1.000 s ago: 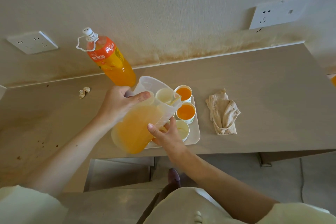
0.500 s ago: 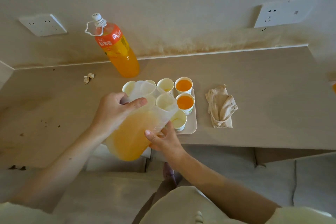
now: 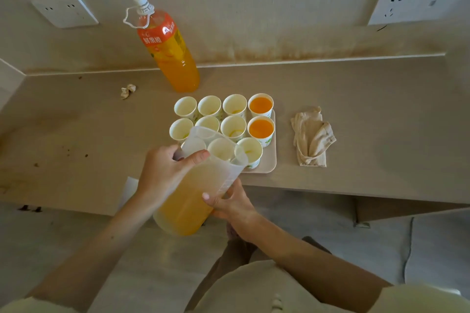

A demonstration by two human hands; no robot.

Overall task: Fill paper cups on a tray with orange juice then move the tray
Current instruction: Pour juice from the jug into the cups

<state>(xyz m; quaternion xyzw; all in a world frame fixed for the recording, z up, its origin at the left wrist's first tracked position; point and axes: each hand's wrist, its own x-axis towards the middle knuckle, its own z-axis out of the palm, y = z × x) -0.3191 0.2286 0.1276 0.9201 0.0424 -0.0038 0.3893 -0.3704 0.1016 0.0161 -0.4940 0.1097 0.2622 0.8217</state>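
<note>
A beige tray near the counter's front edge carries several paper cups. Two cups at its right, one behind and one in front, hold orange juice; the others look empty or nearly so. A clear plastic pitcher of orange juice is tilted, its spout over the front right cup. My left hand grips the pitcher's handle. My right hand holds the pitcher's lower side from beneath. The pitcher covers part of the front cups.
A large orange juice bottle stands behind the tray by the wall. A folded beige cloth lies right of the tray. A crumpled scrap sits at the left. Two wall sockets flank the counter.
The pitcher has drawn back toward me and lower, uncovering more cups on the tray. The view has tipped up and back. Both hands keep their hold on the pitcher.
</note>
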